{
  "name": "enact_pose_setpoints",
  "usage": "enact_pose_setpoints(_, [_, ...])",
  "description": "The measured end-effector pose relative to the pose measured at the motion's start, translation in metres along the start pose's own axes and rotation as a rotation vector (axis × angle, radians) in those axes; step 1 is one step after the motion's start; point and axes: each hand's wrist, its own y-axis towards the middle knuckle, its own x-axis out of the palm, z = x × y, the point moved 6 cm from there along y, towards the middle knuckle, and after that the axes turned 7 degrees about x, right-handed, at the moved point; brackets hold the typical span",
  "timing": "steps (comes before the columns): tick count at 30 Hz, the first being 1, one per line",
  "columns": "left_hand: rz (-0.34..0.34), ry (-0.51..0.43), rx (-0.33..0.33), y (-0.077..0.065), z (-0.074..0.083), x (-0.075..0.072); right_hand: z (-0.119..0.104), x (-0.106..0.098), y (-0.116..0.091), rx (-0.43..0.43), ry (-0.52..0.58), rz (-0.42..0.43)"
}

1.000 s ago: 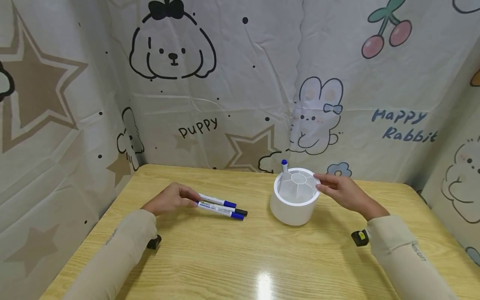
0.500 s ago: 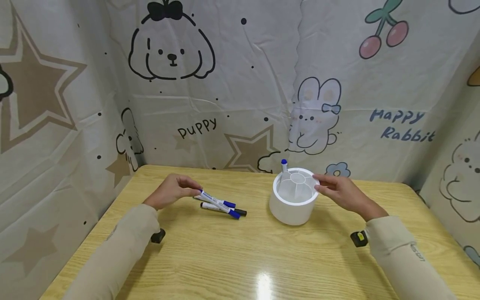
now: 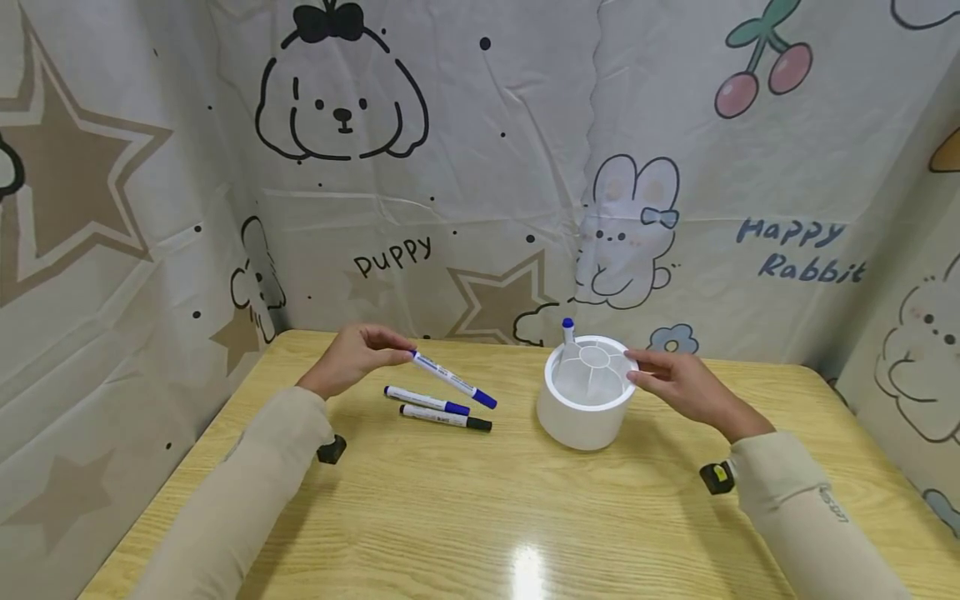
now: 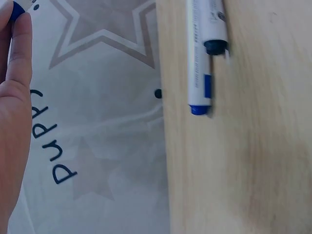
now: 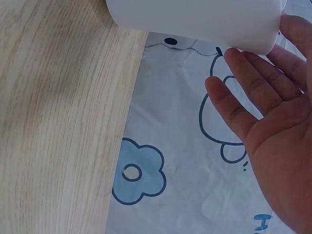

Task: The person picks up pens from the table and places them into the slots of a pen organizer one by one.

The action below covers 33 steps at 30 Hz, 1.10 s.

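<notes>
In the head view my left hand (image 3: pixel 356 358) pinches the end of a blue-capped marker (image 3: pixel 453 379), which slants down to the right above the table. Under it lie another blue-capped marker (image 3: pixel 427 401) and a black-capped marker (image 3: pixel 446 418), side by side. The left wrist view catches the held marker's blue end (image 4: pixel 17 10) between the fingertips. My right hand (image 3: pixel 686 385) touches the right rim of a round white pen holder (image 3: pixel 581 425) with its thumb and fingers extended; the right wrist view has these fingers (image 5: pixel 239 105) at its wall. One blue-ended marker (image 3: pixel 568 332) stands in the holder's back left compartment.
The wooden table (image 3: pixel 420 517) ends at a printed cloth backdrop (image 3: pixel 465 183) behind the holder, and more cloth hangs at both sides. Radial dividers around a central ring (image 3: pixel 595 357) split the holder into several compartments.
My left hand has lifted one blue-capped marker off the others, moving up and to the right with it. The right hand and the pen holder have stayed in place.
</notes>
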Motion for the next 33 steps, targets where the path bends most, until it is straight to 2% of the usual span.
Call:
enact_pose_setpoints(14, [0.029,-0.017,0.086,0.022,0.024,0.009,-0.002,-0.001,0.0,0.006,-0.004,-0.006])
enact_pose_setpoints(18, [0.035,-0.053,0.108,0.03,0.03,0.012,-0.004,-0.002,-0.001,-0.004,-0.002,-0.003])
enact_pose_setpoints(21, [0.037,-0.089,0.132,0.036,0.036,0.016,-0.005,-0.001,-0.001,-0.007,-0.002,-0.006])
enact_pose_setpoints(33, [0.038,-0.09,0.185,0.053,0.051,0.033,-0.004,-0.001,0.0,0.006,-0.004,-0.006])
